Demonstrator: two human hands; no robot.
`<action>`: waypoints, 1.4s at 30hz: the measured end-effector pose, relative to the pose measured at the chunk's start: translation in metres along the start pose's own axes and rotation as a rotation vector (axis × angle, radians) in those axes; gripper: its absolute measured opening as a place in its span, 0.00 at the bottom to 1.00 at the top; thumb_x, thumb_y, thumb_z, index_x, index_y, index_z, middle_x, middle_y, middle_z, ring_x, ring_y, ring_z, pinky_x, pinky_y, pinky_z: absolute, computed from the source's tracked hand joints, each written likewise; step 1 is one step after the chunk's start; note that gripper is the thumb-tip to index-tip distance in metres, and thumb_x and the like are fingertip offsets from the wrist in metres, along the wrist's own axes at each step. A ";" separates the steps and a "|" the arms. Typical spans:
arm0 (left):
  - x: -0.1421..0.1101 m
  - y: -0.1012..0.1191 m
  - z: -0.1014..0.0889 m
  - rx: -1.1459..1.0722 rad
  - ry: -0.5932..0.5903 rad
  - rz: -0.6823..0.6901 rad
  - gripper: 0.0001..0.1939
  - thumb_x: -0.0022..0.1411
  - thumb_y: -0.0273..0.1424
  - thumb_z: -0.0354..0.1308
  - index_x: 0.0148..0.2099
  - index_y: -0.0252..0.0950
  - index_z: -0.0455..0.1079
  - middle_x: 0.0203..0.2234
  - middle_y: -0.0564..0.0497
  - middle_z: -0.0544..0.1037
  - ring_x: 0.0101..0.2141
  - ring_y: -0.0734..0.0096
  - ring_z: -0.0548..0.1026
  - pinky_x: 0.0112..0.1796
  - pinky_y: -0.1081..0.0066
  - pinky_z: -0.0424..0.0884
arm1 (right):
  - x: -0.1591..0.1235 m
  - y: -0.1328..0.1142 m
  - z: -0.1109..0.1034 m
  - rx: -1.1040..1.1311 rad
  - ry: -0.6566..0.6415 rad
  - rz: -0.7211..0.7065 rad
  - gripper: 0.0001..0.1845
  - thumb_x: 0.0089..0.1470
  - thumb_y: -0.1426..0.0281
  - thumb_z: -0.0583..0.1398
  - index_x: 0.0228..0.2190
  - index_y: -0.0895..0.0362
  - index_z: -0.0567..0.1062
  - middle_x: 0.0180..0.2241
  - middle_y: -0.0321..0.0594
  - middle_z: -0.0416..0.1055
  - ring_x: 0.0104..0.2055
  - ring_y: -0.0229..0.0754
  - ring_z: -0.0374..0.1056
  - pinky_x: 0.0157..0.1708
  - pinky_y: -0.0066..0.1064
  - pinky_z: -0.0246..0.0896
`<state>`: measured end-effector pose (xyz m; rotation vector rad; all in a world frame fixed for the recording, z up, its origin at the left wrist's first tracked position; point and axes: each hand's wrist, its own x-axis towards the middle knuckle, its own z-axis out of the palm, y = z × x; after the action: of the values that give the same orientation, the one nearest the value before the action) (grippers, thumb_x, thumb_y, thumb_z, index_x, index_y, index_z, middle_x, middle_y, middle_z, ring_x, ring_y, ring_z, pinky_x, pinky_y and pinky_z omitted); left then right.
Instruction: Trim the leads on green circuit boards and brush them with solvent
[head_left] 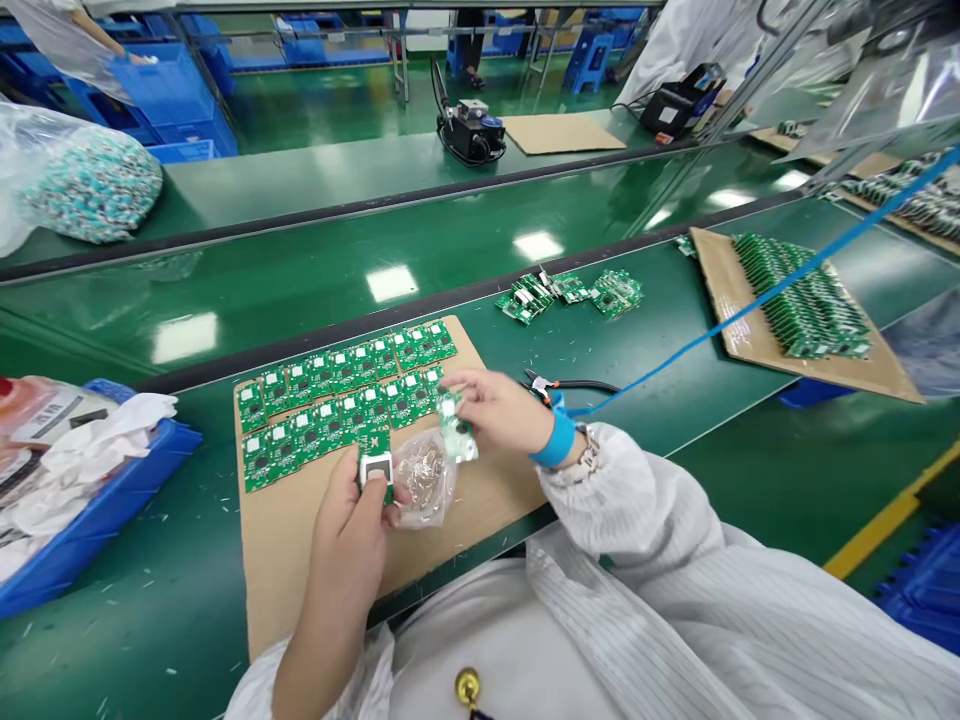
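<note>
Both hands point(346, 535) point(495, 410) grip boards point(375, 465) over cardboard edge point(529, 495)

The left hand point(349, 530) holds a circuit board point(375, 465) and the right hand point(491, 410) holds another board point(457, 435), both above a cardboard sheet point(360, 590) lying on the counter point(112, 650). A plastic bag point(424, 480) of small parts lies on the sheet between the hands, and rows of boards point(345, 390) lie on the sheet ahead of them. Pliers point(577, 385) rest on the counter just right of the right hand, with loose boards point(570, 295) farther ahead. Farther right, a second cardboard sheet point(780, 335) carries stacked boards point(802, 295). A crate point(90, 530) of cloth point(90, 460) stands left of the hands. Ahead, beyond the first counter, a second counter point(300, 190) carries a bench machine point(471, 130) and, toward the left, a full bag point(82, 180).
</note>
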<state>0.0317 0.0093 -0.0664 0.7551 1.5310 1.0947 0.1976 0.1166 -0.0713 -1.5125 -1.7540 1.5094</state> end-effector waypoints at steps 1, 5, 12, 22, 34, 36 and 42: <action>0.000 0.000 -0.003 -0.003 0.028 -0.005 0.06 0.59 0.34 0.51 0.39 0.39 0.63 0.29 0.56 0.67 0.26 0.76 0.69 0.21 0.78 0.62 | 0.010 0.004 -0.009 -0.041 0.063 0.004 0.24 0.49 0.81 0.53 0.50 0.62 0.67 0.20 0.28 0.61 0.21 0.32 0.60 0.26 0.26 0.60; 0.000 -0.007 -0.018 0.008 0.133 -0.028 0.10 0.57 0.37 0.54 0.41 0.39 0.64 0.29 0.57 0.64 0.27 0.75 0.72 0.20 0.78 0.63 | 0.050 0.019 -0.031 -0.215 0.216 0.026 0.17 0.50 0.79 0.58 0.44 0.62 0.70 0.28 0.35 0.68 0.30 0.36 0.65 0.35 0.31 0.63; -0.001 -0.029 -0.047 0.160 0.293 -0.055 0.22 0.52 0.42 0.56 0.47 0.37 0.67 0.34 0.52 0.71 0.28 0.72 0.73 0.22 0.74 0.64 | 0.076 0.031 -0.024 -0.374 0.185 -0.009 0.15 0.58 0.64 0.57 0.45 0.60 0.70 0.45 0.43 0.69 0.44 0.42 0.68 0.43 0.40 0.66; -0.012 -0.040 -0.079 0.563 0.470 -0.058 0.25 0.52 0.46 0.54 0.48 0.38 0.69 0.29 0.51 0.75 0.23 0.69 0.70 0.27 0.68 0.65 | 0.054 0.031 -0.026 -0.381 0.274 -0.053 0.20 0.49 0.74 0.58 0.45 0.63 0.73 0.33 0.41 0.74 0.36 0.39 0.68 0.41 0.31 0.62; -0.014 -0.045 -0.084 1.301 0.676 0.067 0.13 0.62 0.33 0.47 0.40 0.39 0.72 0.36 0.44 0.76 0.37 0.58 0.72 0.30 0.66 0.60 | 0.012 0.031 -0.036 -0.231 0.088 -0.118 0.23 0.47 0.57 0.57 0.39 0.60 0.76 0.27 0.41 0.73 0.27 0.40 0.67 0.30 0.33 0.64; -0.018 -0.050 -0.083 1.337 0.624 0.084 0.13 0.61 0.37 0.50 0.40 0.40 0.73 0.37 0.45 0.76 0.38 0.58 0.73 0.32 0.67 0.63 | 0.008 0.032 -0.036 -0.215 0.060 -0.119 0.23 0.46 0.56 0.57 0.39 0.59 0.76 0.28 0.42 0.74 0.27 0.40 0.67 0.30 0.33 0.64; -0.023 -0.056 -0.081 1.369 0.566 0.033 0.17 0.60 0.40 0.51 0.47 0.38 0.72 0.40 0.45 0.77 0.35 0.59 0.74 0.28 0.68 0.64 | 0.002 0.033 -0.037 -0.197 0.010 -0.093 0.27 0.45 0.53 0.58 0.39 0.60 0.76 0.33 0.45 0.75 0.29 0.41 0.67 0.32 0.36 0.65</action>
<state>-0.0367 -0.0529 -0.1076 1.4078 2.7606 0.0865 0.2423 0.1302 -0.0877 -1.5026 -1.9874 1.3154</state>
